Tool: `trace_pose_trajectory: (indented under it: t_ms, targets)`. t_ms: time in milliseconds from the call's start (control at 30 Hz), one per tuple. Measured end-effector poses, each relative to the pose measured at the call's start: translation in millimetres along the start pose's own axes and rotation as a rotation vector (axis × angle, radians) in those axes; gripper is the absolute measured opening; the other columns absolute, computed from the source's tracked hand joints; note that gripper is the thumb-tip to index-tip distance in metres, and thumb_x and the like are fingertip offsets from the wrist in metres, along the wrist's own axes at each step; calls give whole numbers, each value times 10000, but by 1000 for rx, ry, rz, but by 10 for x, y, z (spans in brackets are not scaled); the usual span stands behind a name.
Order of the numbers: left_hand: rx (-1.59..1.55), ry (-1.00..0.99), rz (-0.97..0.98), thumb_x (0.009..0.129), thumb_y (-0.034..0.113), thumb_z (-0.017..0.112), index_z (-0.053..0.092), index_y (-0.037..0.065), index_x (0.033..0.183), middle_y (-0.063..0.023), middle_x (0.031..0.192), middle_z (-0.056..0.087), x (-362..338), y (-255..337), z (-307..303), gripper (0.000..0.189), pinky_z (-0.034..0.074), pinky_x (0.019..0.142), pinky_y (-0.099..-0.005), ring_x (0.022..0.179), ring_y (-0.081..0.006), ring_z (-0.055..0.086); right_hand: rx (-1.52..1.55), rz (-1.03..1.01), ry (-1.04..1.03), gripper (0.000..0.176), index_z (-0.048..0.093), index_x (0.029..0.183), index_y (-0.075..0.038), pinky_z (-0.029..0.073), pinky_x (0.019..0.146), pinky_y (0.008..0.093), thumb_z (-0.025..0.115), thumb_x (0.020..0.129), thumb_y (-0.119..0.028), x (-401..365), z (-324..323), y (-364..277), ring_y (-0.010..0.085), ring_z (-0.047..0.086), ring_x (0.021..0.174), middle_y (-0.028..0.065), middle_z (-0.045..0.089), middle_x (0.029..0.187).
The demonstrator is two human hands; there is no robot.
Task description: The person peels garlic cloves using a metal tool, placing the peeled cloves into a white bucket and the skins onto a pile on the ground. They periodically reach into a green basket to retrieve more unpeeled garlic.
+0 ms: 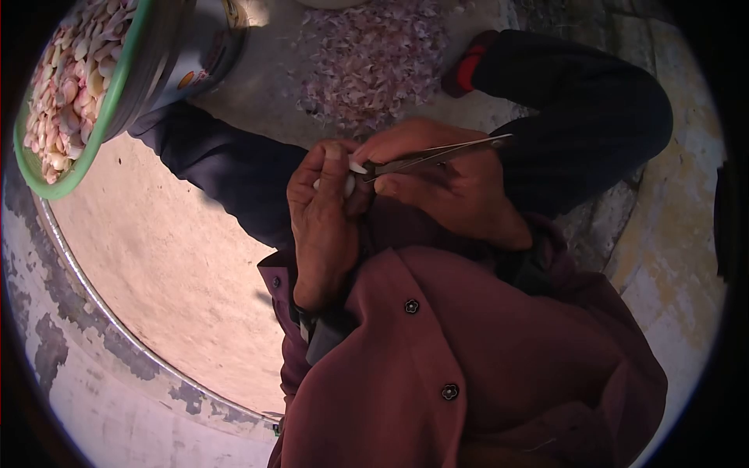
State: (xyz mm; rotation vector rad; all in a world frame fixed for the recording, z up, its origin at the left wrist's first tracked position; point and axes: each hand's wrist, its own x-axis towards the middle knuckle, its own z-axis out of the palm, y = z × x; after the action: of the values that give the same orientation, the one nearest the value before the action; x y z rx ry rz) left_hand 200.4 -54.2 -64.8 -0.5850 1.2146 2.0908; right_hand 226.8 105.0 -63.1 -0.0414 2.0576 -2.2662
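Observation:
My left hand (320,222) is closed around peeled white garlic cloves (346,185), partly hidden by the thumb and fingers. Another pale piece of garlic (357,167) shows between the fingertips. My right hand (460,191) is closed on slim metal tweezers (437,156). Their tips meet the garlic at my left fingers, and the far end points right past my knuckles. Both hands are close together above my lap.
A green-rimmed basket (118,93) heaped with garlic cloves (78,86) stands at upper left, by a pale bucket (204,54). A pile of purplish garlic skins (370,66) lies on the ground between my legs. A curved ledge (148,351) with peeling paint runs lower left.

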Motion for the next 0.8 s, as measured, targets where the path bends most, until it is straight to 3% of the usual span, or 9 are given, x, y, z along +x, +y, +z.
trace_pose_trajectory:
  t_ms: [333,467,567,633,800]
  targets:
    - [9,11,-25,998,315,508,598,52,928,54,701,506,-18,-9,-15,286,250,498,-164,567,4,356,-224,-156,-29,209,652,1003,16,535,756,266,715,805,-11,44,-4,29,182,665,891,130,674,987]
    - [86,17,6,999,326,502,616,41,963,40,771,552,-33,7,33,309,355,553,-140,650,3,458,-276,-127,-32,182,656,1001,14,537,738,258,694,827,-20,19,24,-10,168,666,875,124,681,978]
    - [146,30,37,1002,334,491,626,37,1000,27,819,582,-32,-8,21,327,424,620,-137,726,-11,521,-172,35,24,151,647,1004,7,541,737,260,667,863,-43,11,54,-19,155,665,875,127,686,981]
    - [161,8,59,1004,337,485,630,36,1019,21,842,595,-22,-51,-21,334,452,655,-142,765,-20,545,327,220,153,168,642,985,18,530,685,247,658,900,-126,19,105,16,129,666,810,74,695,868]
    - [99,49,100,1010,340,468,621,19,1052,10,830,603,-22,-93,10,358,442,655,-153,746,-24,538,415,309,238,158,640,968,15,526,701,238,653,908,-132,77,83,81,106,649,790,77,687,864]
